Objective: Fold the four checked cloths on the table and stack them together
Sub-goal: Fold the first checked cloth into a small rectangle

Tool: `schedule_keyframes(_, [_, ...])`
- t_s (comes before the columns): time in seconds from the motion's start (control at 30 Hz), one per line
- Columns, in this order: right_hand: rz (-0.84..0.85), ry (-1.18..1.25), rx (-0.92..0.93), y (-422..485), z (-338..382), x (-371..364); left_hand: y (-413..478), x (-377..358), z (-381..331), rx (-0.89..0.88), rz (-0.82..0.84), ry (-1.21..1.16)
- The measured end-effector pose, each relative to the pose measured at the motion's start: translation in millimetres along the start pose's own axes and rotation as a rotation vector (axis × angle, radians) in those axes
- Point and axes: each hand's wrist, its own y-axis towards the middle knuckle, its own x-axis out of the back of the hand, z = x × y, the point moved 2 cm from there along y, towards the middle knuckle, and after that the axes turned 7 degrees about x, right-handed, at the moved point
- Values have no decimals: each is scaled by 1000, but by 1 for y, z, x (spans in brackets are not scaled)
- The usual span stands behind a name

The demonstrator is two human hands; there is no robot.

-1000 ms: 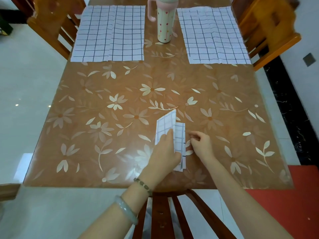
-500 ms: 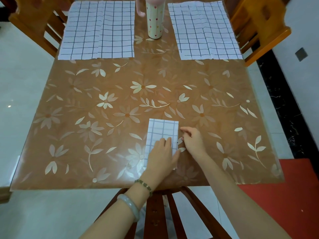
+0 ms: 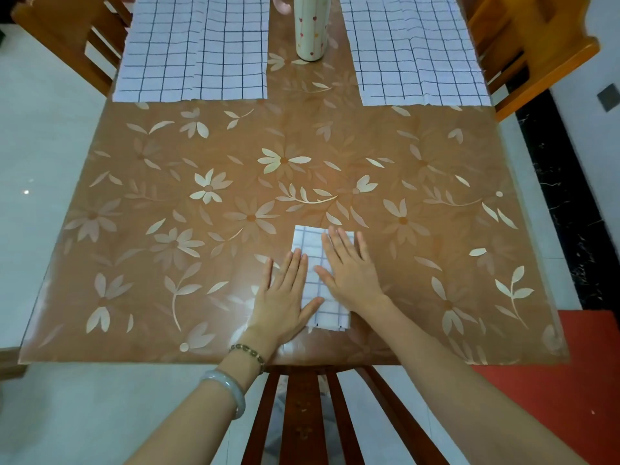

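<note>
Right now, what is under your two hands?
A folded checked cloth on the table, pressed flat by the left hand and right hand. Whether another cloth lies beneath is hidden.

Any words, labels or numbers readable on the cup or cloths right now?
No readable text anywhere.
Cup: hearts only, no words.
Folded cloth: checks; tiny dark marks at its near edge, too small to read.
Far-left cloth, far-right cloth: checks only.

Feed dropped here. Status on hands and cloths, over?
Left hand, right hand flat on folded cloth. Far-left cloth, far-right cloth unfolded, cup between. Nothing in the way.
</note>
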Motion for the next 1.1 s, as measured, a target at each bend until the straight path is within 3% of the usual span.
schedule_keyframes(0.23, [-38, -43, -164, -15, -23, 15, 0, -1, -1, 26, 26, -18])
schedule_keyframes(0.4, [-60, -24, 31, -38, 32, 6, 0, 0, -1, 13, 19, -18])
schedule_keyframes(0.77, [10, -71, -72, -71, -18, 0, 1, 1, 1, 12, 55, -25])
schedule_keyframes(0.83, [-25, -47, -103, -70, -14, 5, 0, 8, 0, 22, 32, -127])
schedule_keyframes(0.9, [-86, 36, -158, -65, -10, 10, 1, 20, -3, 91, -35, -373])
schedule_keyframes(1.0, [-90, 104, -199, -59, -6, 12, 3, 39, -6, 315, -183, -781])
schedule_keyframes(1.1, [-75, 103, -197, -59, -7, 7, 12, 46, -8, 559, -136, -1051])
